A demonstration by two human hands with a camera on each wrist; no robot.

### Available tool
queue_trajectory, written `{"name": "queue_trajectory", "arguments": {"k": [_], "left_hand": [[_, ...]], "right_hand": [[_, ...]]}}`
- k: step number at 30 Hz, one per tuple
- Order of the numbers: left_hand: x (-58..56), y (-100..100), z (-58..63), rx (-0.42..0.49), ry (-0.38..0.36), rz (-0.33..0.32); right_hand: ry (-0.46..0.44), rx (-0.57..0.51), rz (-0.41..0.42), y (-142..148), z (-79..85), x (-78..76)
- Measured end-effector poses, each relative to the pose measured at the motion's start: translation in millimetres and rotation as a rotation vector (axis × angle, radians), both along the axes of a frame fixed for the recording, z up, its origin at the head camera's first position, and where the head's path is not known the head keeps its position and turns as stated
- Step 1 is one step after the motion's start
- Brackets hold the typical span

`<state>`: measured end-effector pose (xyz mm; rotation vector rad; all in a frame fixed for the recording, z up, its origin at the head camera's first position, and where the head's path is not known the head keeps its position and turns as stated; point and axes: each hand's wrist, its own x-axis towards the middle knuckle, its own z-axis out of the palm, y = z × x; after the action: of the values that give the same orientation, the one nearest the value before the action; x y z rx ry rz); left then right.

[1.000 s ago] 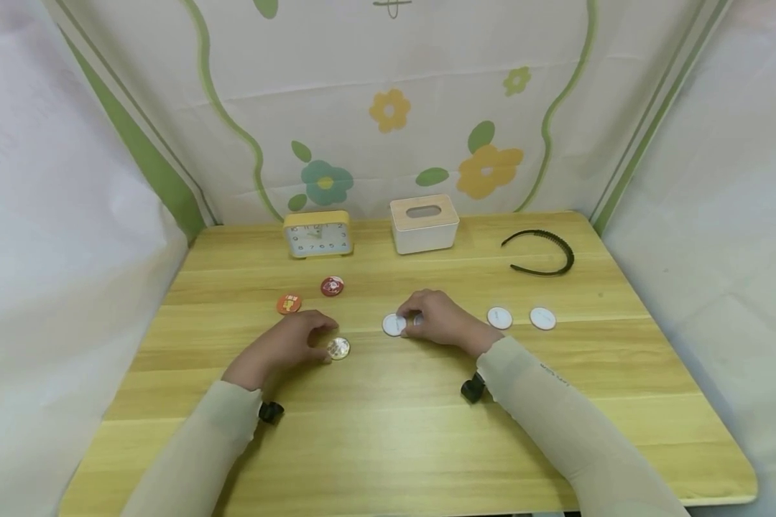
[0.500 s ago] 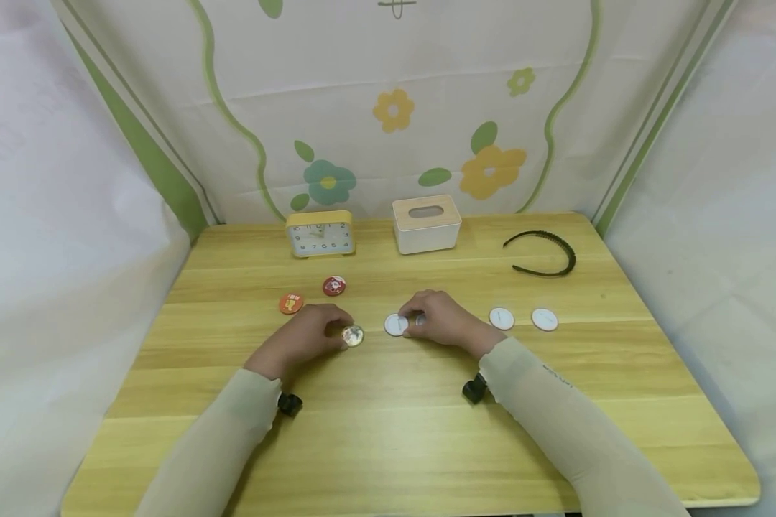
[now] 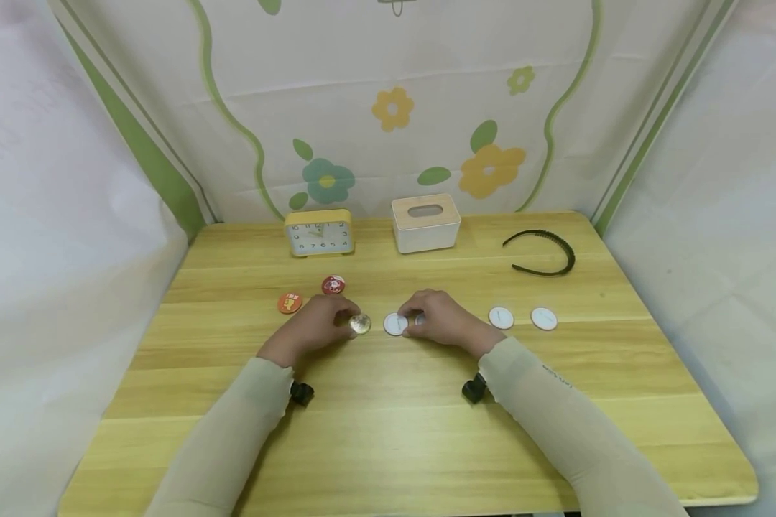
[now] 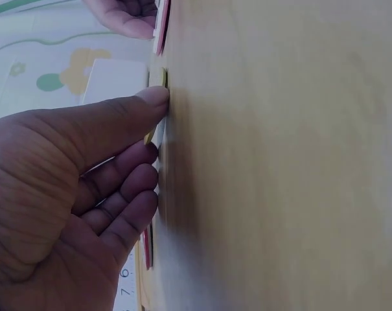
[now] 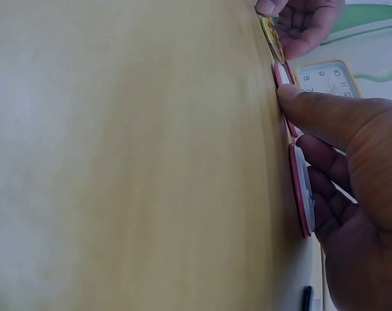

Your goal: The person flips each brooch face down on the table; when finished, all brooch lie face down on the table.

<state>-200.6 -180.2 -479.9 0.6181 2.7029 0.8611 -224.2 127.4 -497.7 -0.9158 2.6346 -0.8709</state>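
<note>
In the head view my left hand (image 3: 312, 329) pinches a gold-yellow button badge (image 3: 361, 324) between thumb and fingers; its thin edge shows in the left wrist view. Just right of it, a button badge with its white back up (image 3: 394, 324) is pinched by my right hand (image 3: 445, 321). A small gap separates the two badges. Under the right fingers a second white-backed badge (image 3: 419, 319) is mostly hidden; the right wrist view shows this red-edged badge (image 5: 300, 191) beside the curled fingers. Orange (image 3: 289, 303) and red (image 3: 333, 285) badges lie beyond my left hand.
Two more white-backed badges (image 3: 501, 317) lie right of my right hand. Along the back of the wooden table (image 3: 388, 445) stand a yellow alarm clock (image 3: 320, 235) and a tissue box (image 3: 425, 226). A black headband (image 3: 564, 251) rests at the back right.
My left hand has closed on the gold-yellow badge and brought it right and slightly away from me, close to the white-backed badge. My right hand has stayed in place.
</note>
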Motion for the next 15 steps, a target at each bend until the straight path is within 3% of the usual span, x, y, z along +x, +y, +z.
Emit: {"name": "queue_trajectory", "arguments": {"k": [7, 15], "left_hand": [[-2.5, 3.4, -1.5, -0.001, -0.004, -0.021], [-2.1, 4.2, -2.2, 0.034, -0.001, -0.02]], "right_hand": [[-0.02, -0.026, -0.033, -7.4, 0.5, 0.2], [0.067, -0.015, 0.059, -37.4, -2.7, 1.1]]}}
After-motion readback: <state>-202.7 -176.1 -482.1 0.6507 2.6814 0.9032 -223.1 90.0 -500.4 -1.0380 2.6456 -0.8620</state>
